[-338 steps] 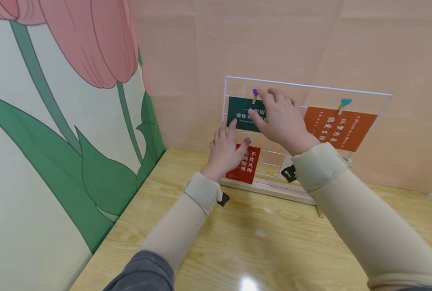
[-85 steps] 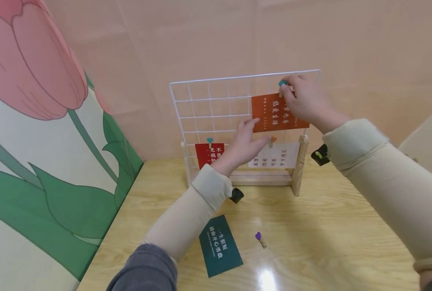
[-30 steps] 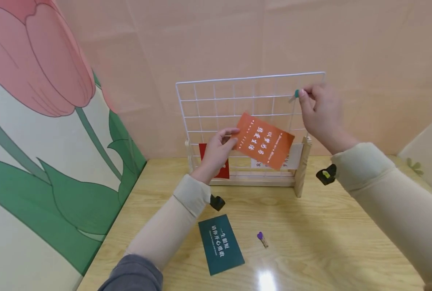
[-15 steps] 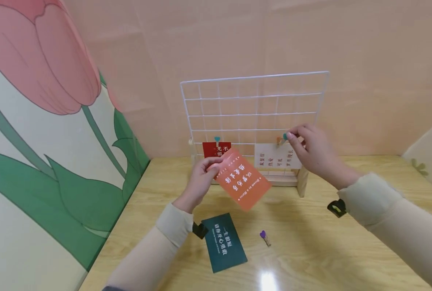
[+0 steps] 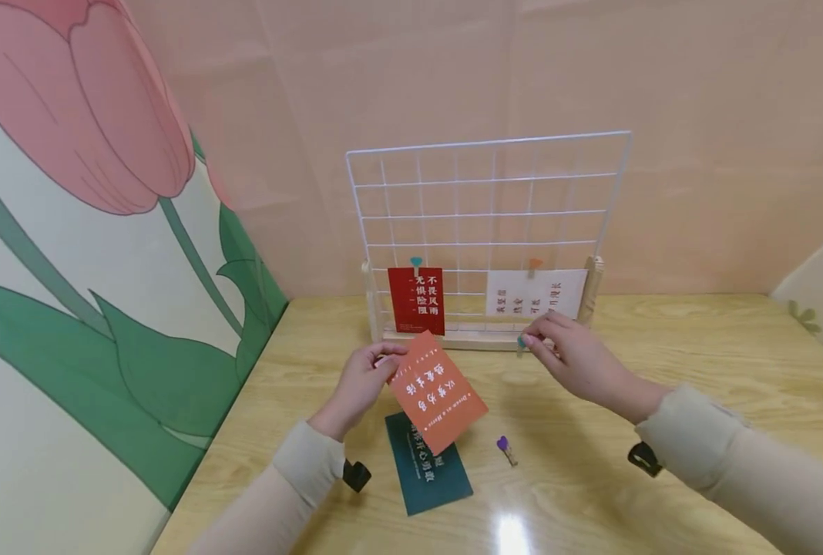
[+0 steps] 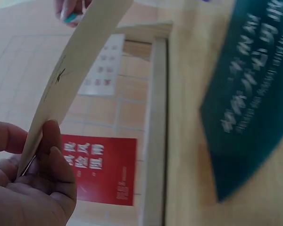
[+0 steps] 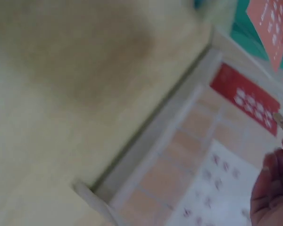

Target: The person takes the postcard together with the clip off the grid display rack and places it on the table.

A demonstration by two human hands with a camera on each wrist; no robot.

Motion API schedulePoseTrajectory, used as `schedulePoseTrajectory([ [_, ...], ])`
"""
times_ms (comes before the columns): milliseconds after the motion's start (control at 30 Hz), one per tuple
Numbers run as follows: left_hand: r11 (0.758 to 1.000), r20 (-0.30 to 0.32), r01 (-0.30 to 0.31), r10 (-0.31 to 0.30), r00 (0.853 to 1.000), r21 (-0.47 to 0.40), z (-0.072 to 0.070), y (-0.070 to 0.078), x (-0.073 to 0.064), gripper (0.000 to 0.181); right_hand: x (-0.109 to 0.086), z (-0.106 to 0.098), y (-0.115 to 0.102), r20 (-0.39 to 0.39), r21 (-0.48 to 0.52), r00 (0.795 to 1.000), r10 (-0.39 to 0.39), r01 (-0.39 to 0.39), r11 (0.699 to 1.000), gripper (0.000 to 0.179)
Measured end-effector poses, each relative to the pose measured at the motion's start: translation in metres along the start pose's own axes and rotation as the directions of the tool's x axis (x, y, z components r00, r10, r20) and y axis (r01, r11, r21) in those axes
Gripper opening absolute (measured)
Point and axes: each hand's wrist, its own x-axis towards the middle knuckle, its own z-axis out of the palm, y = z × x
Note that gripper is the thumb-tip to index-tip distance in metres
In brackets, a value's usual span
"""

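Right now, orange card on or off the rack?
Off: the left hand holds the orange card by one edge, in front of the wire rack.

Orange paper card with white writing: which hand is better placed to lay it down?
Likely the left hand: it pinches the orange card by its edge, while the right hand pinches a teal-topped wooden clip.

- what can you read on the wire grid (image 5: 477,215)?
- low on its left, the red card (image 5: 414,302) says 不畏风雨 and 无惧险阻; low on its right, the white card (image 5: 536,291) says 我坚信, 热爱, 可抵 and, partly covered, 岁月漫长.
- and in front of the grid?
- the orange card (image 5: 438,393), held up there, reads 以梦为马, 热爱生活 and "dream as a horse".
- anything on the worktop (image 5: 578,501) before the grid?
- the green card (image 5: 446,493), partly hidden by the orange one: 开心勇敢 shows in white. its finer line is too small to read.
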Motion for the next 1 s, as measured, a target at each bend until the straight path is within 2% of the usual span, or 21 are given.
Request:
schedulePoseTrajectory([
  [100, 0.999, 0.035, 0.013, -0.014, 0.999, 0.048, 0.001, -0.010, -0.002, 0.026, -0.010, 0.014, -0.003, 0.102, 0.012, 0.995, -0.019, 0.018, 1.000, 0.006],
  [200, 0.994, 0.075, 0.003, -0.011, 0.997, 0.105, 0.002, -0.018, -0.004, 0.025, -0.018, 0.027, -0.003, 0.209, 0.024, 0.977, -0.036, 0.032, 0.999, 0.006],
  [300, 0.987, 0.115, -0.021, 0.002, 0.993, 0.160, 0.004, -0.023, -0.005, 0.024, -0.023, 0.037, -0.003, 0.304, 0.047, 0.952, -0.040, 0.027, 0.999, 0.007],
  [500, 0.959, 0.158, -0.043, -0.002, 0.987, 0.280, 0.006, -0.034, -0.005, 0.024, -0.029, 0.051, -0.004, 0.465, 0.122, 0.884, -0.057, 0.001, 0.993, 0.010],
  [633, 0.935, 0.179, -0.031, -0.035, 0.983, 0.353, 0.007, -0.037, -0.005, 0.025, -0.031, 0.057, -0.004, 0.509, 0.168, 0.855, -0.093, 0.007, 0.986, 0.011],
  [767, 0.908, 0.219, -0.064, -0.031, 0.975, 0.414, 0.007, -0.042, -0.004, 0.021, -0.033, 0.063, -0.005, 0.539, 0.208, 0.835, -0.114, 0.000, 0.978, 0.012],
  [867, 0.883, 0.253, -0.119, 0.000, 0.967, 0.455, 0.006, -0.045, -0.003, 0.021, -0.035, 0.066, -0.005, 0.539, 0.227, 0.833, -0.125, 0.000, 0.974, 0.013],
  [1000, 0.844, 0.263, -0.152, 0.014, 0.965, 0.514, 0.005, -0.046, -0.002, 0.026, -0.036, 0.070, -0.004, 0.516, 0.237, 0.843, -0.150, 0.027, 0.971, 0.013],
])
